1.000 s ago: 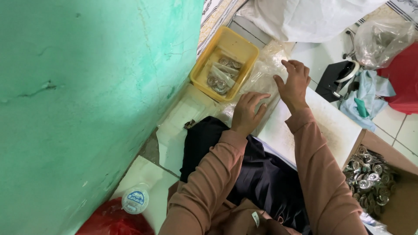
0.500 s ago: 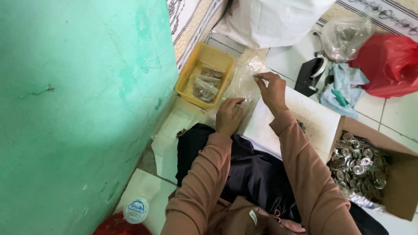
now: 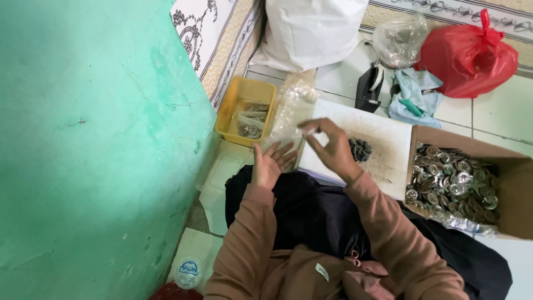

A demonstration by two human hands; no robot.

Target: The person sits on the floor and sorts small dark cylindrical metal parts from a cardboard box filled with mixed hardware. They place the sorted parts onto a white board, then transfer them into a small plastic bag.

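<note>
Now we pinch a small clear plastic bag between thumb and fingertips of our right hand, lifted over the white board so its mouth hangs free. Our left hand lies spread, palm up, just beneath (ready as a cradle), beside the yellow tray of filled bags, with the cardboard box of metal buttons at our right.

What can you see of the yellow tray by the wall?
The yellow tray is a shallow rectangular tub, plastic by its look, with a raised rim. It sits flat on the floor beside the green wall, ahead of the left hand, which does not touch it. Inside lie a few small clear bags holding round metal pieces. A crumpled stack of clear plastic lies against its right side; whether it overlaps the rim is unclear.
</note>
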